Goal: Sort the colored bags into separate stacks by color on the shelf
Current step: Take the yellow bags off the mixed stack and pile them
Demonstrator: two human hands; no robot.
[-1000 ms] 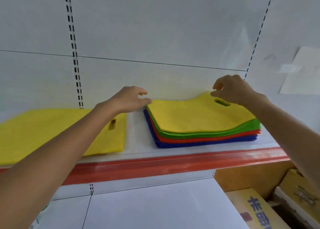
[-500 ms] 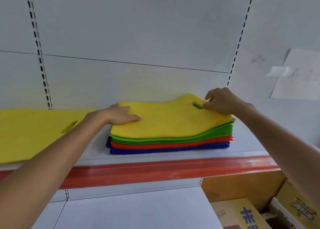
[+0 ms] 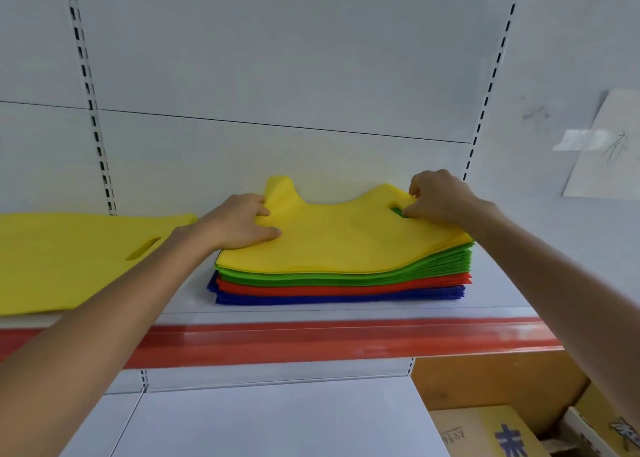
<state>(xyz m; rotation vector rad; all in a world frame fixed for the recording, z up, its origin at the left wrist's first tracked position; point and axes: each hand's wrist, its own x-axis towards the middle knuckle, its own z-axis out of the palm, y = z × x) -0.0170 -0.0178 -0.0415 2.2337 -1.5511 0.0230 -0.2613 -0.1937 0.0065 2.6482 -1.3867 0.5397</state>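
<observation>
Head view.

1. Nearest: cardboard boxes [image 3: 485, 432], low right, below the shelf. They look to be no part of the job.
2. Shelf [image 3: 498, 283] with a red front strip [image 3: 311, 339]. It carries all the bags.
3. Mixed pile, middle of the shelf. From the bottom up: blue bags [image 3: 339, 297], red bags [image 3: 346, 288], green bags [image 3: 346, 277], top yellow bag [image 3: 346, 242].
4. Yellow stack [image 3: 69, 259], left on the shelf, apart from the mixed pile. It is the only sorted colour in view.
5. Left hand [image 3: 239, 224], clamped on the left edge of the top yellow bag. The thumb lies on top and the fingers curl at the raised rear corner.
6. Right hand [image 3: 440, 197], pinching the same bag at its handle slot, near the right rear corner.
7. Farthest: white back panel [image 3: 277, 58] and a paper sheet [image 3: 602, 151] taped at the right.

Progress, as judged: early. Yellow is mostly gathered, and the bag in hand likely belongs on the left stack. Whether more yellow lies under it cannot be told. Green, red and blue have no stacks of their own yet, so three colours are left to separate.
</observation>
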